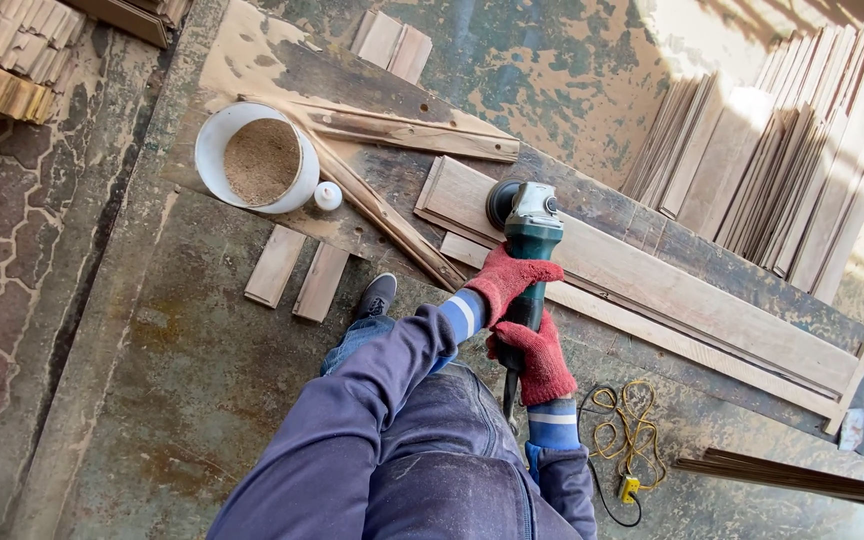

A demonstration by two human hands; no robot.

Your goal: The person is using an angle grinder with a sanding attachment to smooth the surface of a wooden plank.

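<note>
Our left hand [514, 280] and right hand [540, 358] grip the grinder [527, 235]; we should keep its disc flat on the plank [652, 275] beside the sawdust bucket [257, 158].

There is a single view, from a camera worn on the person's head. It looks steeply down over the sleeves and knee to the floor [182, 370]. It sits close above both gloved hands (they fill the lower centre). Leaning boards [792, 150] mark the upper right edge.
</note>
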